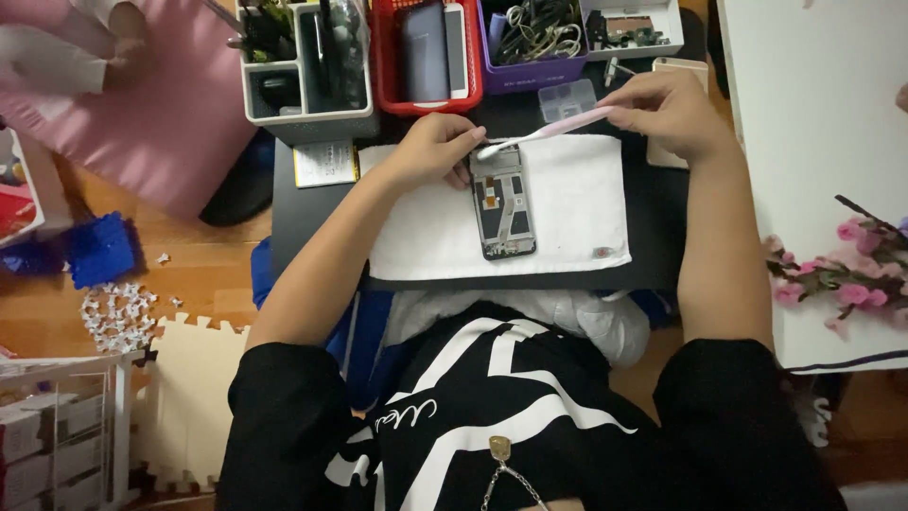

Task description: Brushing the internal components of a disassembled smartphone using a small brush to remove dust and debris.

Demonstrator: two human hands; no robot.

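Observation:
An opened phone point(504, 201) with its back removed lies on a white towel point(577, 203) spread over a black mat point(653, 237). My left hand point(430, 149) rests on the towel, fingertips touching the phone's top left corner. My right hand point(667, 112) holds a pink toothbrush point(558, 131) by its handle. The white bristle end lies over the phone's top edge, right beside my left fingertips.
Behind the mat stand a grey organiser point(307, 66), a red basket with phones point(426, 52), a purple box of cables point(532, 38) and a white parts tray point(632, 26). A white table with pink flowers point(851, 274) is at right. Puzzle pieces point(118, 312) lie on the floor at left.

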